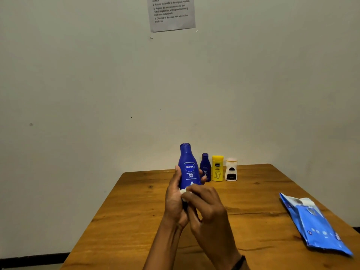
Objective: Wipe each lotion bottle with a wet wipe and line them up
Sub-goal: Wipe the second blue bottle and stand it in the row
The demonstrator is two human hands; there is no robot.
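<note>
The wooden worktop (pixel 136 211) carries a blue wipes pack (pixel 315 225) at the right and three small bottles (pixel 217 168) lined up at the back. The large blue lotion bottle (pixel 188 166) is held upright above it, gripped by the left hand (pixel 175 203). A wet wipe (pixel 183 191) is pinched against its base by the right hand (pixel 206 209). Wet plastic could be let slip, likely toppling the row behind.

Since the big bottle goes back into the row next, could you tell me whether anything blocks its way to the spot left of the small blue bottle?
Nothing visible does. The large Nivea bottle, held in the left hand, is raised just in front of the bare tabletop beside the small blue bottle.
</note>
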